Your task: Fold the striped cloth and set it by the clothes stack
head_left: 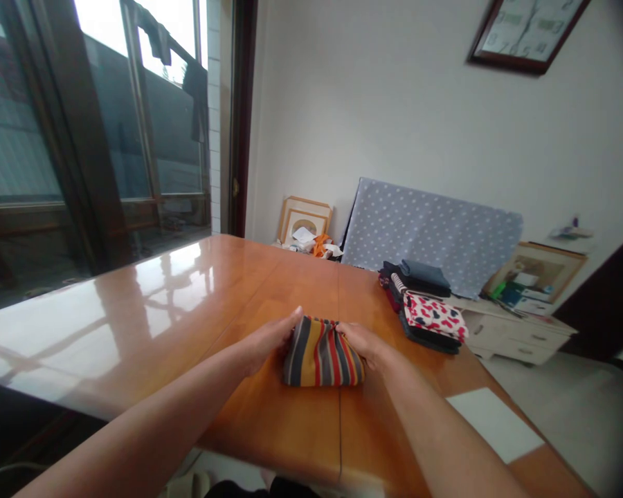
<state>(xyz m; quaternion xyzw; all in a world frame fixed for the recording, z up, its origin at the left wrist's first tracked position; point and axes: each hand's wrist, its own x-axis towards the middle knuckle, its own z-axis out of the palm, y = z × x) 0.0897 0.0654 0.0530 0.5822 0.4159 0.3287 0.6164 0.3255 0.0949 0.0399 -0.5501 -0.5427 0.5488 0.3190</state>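
A folded striped cloth (322, 356) in yellow, red, grey and cream lies on the wooden table in front of me. My left hand (273, 339) grips its upper left corner, thumb on top, with the other fingers hidden behind it. At its upper right edge my right hand (360, 342) is closed on the fabric, the fingers pinching near the top. Between the two hands the cloth's top edge looks gathered. Its exact kind of garment cannot be made out from the folded shape.
Folded clothes (426, 304) are stacked on the table's right side, a heart-patterned one (436, 317) among them. A white sheet (495, 423) lies near the right edge of the glossy table (259, 277). Beyond stand a dotted cover (426, 221) and a low white cabinet (519, 335).
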